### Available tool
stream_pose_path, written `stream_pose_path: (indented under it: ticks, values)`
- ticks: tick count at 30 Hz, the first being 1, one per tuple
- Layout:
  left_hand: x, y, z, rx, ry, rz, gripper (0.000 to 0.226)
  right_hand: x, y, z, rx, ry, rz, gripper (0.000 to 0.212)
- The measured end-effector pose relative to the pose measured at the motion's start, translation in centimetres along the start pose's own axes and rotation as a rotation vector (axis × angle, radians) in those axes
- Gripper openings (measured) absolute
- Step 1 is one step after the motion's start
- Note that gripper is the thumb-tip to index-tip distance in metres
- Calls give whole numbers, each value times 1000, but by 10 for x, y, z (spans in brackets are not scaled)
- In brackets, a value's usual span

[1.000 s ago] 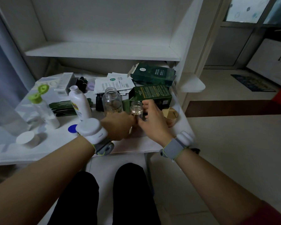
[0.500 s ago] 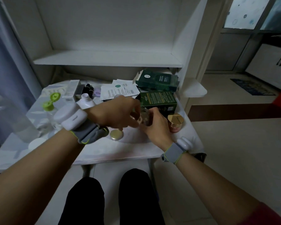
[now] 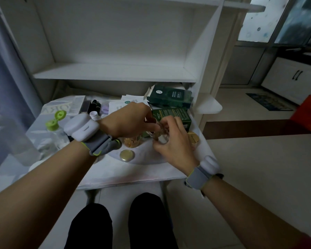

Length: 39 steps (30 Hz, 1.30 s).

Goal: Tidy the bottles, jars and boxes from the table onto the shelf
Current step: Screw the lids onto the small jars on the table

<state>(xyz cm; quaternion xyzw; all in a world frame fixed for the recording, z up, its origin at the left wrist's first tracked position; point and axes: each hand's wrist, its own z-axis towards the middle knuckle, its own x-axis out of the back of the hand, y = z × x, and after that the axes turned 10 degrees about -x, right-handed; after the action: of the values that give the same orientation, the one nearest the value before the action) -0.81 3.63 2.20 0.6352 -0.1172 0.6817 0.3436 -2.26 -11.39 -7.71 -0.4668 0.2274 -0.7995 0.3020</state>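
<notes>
My right hand grips a small clear glass jar, held just above the table's right side. My left hand reaches over from the left, its fingertips pinched at the jar's top; what they hold there is hidden. A gold lid lies loose on the table below my left wrist. A larger glass jar stands partly hidden under my left hand. Two dark green boxes lie behind my hands. The white shelf board above the table is bare.
A gold-lidded jar stands right of my right hand near the table edge. On the left stand a clear bottle with a green flip cap and a white bottle. Papers, small dark bottles and a pale box lie at the back.
Both hands have lifted the small jar off the table and brought it together between them. My left hand rose from the table; the gold lid now lies uncovered.
</notes>
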Motion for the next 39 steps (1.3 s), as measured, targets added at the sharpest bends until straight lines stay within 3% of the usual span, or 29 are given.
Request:
stream_pose_path:
  ticks: [12, 20, 25, 28, 31, 35, 37, 39]
  values:
    - [7, -5, -5, -78, -54, 23, 30, 5, -6, -3, 34, -57, 52, 36]
    - [-4, -6, -6, 72, -100, -43, 54, 1, -8, -7, 46, -27, 10, 35]
    - [-6, -5, -11, 58, -144, -56, 35, 2, -7, -8, 76, 1, -47, 36]
    - [-2, -7, -10, 25, -108, -57, 33, 3, -5, -7, 77, -3, -36, 34]
    - [3, -6, -10, -10, -117, -72, 51, 4, -4, -6, 62, -6, -34, 35]
    - [-2, -2, -7, 56, -73, -36, 50, 5, -5, -3, 63, -10, -53, 35]
    - [-1, -3, -6, 7, -87, -38, 38, 5, -4, -3, 64, -10, -61, 36]
    - [3, -3, -8, -45, -122, -77, 43, 5, -3, -4, 56, -13, -60, 37]
